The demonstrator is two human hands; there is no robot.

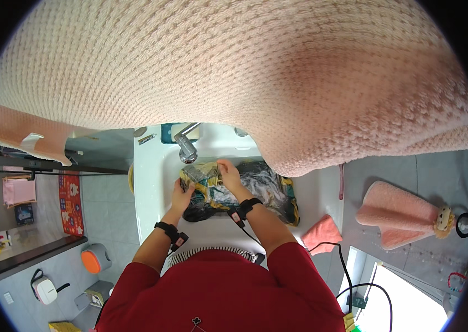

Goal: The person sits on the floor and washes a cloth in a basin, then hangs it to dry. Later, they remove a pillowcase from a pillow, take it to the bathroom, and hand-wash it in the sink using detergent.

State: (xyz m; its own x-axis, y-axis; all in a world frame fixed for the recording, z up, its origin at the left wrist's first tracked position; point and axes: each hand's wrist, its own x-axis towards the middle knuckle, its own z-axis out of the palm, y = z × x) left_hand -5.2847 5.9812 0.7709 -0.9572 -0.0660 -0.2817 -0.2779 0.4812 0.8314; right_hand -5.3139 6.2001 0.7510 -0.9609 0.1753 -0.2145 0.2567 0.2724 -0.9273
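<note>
A wet garment (254,186), dark with yellow and green parts, lies spread in a white washbasin (149,207), with whitish suds over its right part. My left hand (182,196) is at the garment's left edge, thumb and fingers on the cloth. Higher and to the right, my right hand (228,172) touches the yellow part near its upper edge. Whether either hand grips the cloth cannot be told. Just above the garment's left part is a chrome faucet (188,153).
A soap bar (190,132) in a teal dish and a small tube (147,139) lie on the basin's back ledge. A large pale pink towel (234,74) hangs across the top. A coral cloth (323,234) drapes over the right front corner; black cables run from my wrists.
</note>
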